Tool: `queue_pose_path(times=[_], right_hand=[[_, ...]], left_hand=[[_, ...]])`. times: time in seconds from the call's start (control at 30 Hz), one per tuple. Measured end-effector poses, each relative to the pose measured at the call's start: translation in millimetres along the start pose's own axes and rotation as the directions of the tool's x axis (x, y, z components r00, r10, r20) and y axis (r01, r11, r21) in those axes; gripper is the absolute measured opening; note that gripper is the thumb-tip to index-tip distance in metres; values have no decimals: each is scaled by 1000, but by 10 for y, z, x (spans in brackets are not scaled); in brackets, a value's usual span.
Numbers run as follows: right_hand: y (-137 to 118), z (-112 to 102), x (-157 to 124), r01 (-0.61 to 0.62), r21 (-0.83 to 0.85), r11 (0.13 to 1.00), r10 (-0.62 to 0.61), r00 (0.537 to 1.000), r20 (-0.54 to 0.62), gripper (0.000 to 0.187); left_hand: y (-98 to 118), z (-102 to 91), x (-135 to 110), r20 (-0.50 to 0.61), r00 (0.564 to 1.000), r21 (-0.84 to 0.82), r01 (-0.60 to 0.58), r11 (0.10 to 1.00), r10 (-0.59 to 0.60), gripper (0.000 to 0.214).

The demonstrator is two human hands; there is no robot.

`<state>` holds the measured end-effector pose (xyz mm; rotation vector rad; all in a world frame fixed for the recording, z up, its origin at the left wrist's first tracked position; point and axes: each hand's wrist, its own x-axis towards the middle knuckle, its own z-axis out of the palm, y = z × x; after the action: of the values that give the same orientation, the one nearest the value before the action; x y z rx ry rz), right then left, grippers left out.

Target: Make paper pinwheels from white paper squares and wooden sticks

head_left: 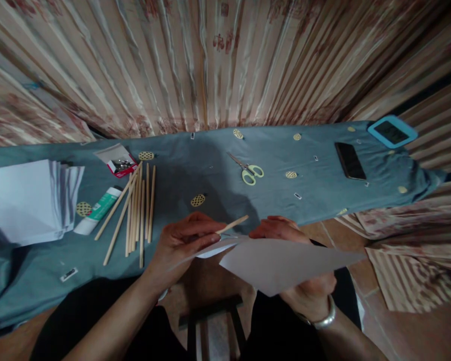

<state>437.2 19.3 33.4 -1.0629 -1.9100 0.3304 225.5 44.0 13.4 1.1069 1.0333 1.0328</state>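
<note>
My left hand pinches a thin wooden stick together with the corner of a white paper sheet. The stick points up and to the right from my fingers. My right hand lies mostly under that sheet and grips its edge near the stick; a silver bracelet shows at its wrist. Both hands hover just in front of the near edge of a table covered with a blue-grey cloth.
On the cloth lie several loose wooden sticks, a glue tube, a stack of white paper, a small red box, scissors, a dark phone and a blue-framed device. Curtains hang behind.
</note>
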Motion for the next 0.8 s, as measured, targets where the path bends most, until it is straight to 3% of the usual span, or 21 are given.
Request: queue_pose_path(times=[0.2, 0.57, 0.8], right_hand=[[0, 23, 24, -19, 30, 999, 19, 1000, 21, 32], [15, 22, 4, -66, 68, 996, 63, 997, 44, 27], [51, 34, -54, -102, 46, 994, 102, 995, -3, 30]], left_hand=[[52, -15, -11, -47, 998, 77, -32, 997, 36, 15], [-11, -10, -19, -13, 999, 66, -49, 997, 50, 10], [-36, 1, -20, 22, 998, 65, -66, 996, 65, 10]])
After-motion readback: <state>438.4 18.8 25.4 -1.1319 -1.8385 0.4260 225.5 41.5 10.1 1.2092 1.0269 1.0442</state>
